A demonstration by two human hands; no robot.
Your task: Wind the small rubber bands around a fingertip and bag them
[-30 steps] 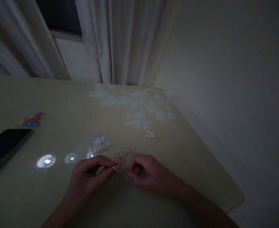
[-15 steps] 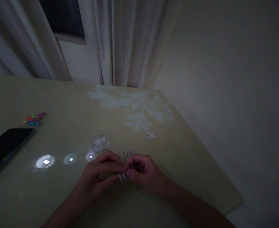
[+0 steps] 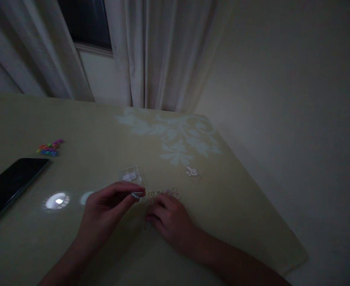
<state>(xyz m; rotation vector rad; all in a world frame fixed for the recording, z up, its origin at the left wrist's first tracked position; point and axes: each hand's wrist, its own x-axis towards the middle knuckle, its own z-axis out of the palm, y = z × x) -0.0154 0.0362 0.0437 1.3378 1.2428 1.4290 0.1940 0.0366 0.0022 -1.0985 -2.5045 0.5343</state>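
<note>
My left hand [image 3: 109,204] is raised over the table, thumb and fingers pinched on a small pale bluish ring [image 3: 136,195]. My right hand [image 3: 170,220] rests low at the table with curled fingers, against a cluster of small pale rings [image 3: 175,192]. Whatever its fingertips hold, if anything, is hidden. Just below those fingertips is another pale ring [image 3: 147,226]; whether they touch it I cannot tell. Behind my left hand stands a small clear plastic box [image 3: 131,174], partly covered by the fingers.
Small white pieces [image 3: 192,171] lie beyond the rings to the right. A black phone [image 3: 14,184] and a heap of colourful beads [image 3: 50,148] are on the left. The table [image 3: 237,206] meets a wall on the right; curtains [image 3: 160,55] hang behind.
My hands, together at the fingertips before, have separated. The left moved left and up with the ring; the right lowered to the rings on the table. The view shifted slightly.
</note>
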